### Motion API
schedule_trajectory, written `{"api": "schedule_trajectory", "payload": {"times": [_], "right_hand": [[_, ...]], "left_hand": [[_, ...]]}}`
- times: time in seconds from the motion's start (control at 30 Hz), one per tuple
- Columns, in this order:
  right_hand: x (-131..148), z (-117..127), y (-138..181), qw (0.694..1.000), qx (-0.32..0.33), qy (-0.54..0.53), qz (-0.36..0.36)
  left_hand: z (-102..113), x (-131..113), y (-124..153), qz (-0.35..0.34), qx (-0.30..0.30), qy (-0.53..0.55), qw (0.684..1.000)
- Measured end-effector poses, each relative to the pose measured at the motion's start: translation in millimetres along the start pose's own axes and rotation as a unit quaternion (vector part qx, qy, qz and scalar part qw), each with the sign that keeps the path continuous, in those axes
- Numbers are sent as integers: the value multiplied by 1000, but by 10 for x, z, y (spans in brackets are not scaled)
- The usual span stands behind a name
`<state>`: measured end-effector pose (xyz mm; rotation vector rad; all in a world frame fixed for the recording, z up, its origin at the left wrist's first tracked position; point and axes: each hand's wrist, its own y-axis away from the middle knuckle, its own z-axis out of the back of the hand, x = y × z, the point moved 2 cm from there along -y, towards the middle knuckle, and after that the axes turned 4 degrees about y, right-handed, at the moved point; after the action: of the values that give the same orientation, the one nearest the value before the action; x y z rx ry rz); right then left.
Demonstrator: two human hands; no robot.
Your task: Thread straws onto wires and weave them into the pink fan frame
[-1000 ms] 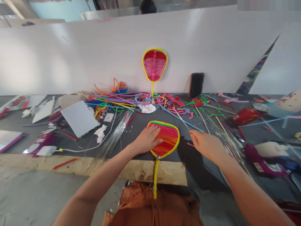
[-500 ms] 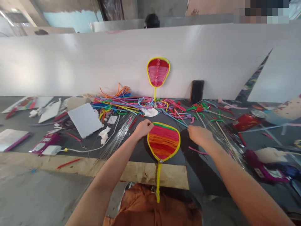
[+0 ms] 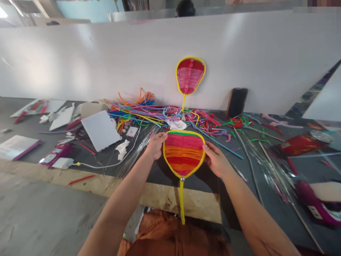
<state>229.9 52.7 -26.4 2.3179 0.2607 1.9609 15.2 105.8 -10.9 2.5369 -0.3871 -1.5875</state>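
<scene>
a person's two bare hands grip a yellow-rimmed hand fan at a dark-topped worktable, one hand to each side of its blade. the left hand pinches the upper left rim, thumb and forefinger closed together on the yellow edging, the other fingers curled beneath. the right hand clasps the opposite side, thumb laid along the edge and fingertips closed in against it; the fingers behind are partly hidden. the fan faces the wearer, its bands running green, pink, orange and red, a silvery bead set where blade meets handle. the yellow handle points down past the table's near edge, over a rust-brown garment; whether the blade touches the tabletop cannot be told. beyond, a second fan, pink and red with a beaded centre line, stands before a white panel, its stem reaching down into a heap of colored pipe cleaners. a red drink can lies well to the right.
</scene>
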Motion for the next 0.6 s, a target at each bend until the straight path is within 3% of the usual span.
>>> {"api": "schedule_trajectory", "payload": {"times": [0.1,0.33,0.6], "right_hand": [[-11,-35,32,999,28,-45,1],[-15,53,28,999,-21,-44,12],[-12,71,25,999,-11,-39,11]], "left_hand": [[-37,56,7,10,9,29,999],[-82,147,43,89,56,-34,994],[-68,209,23,95,46,-47,993]]}}
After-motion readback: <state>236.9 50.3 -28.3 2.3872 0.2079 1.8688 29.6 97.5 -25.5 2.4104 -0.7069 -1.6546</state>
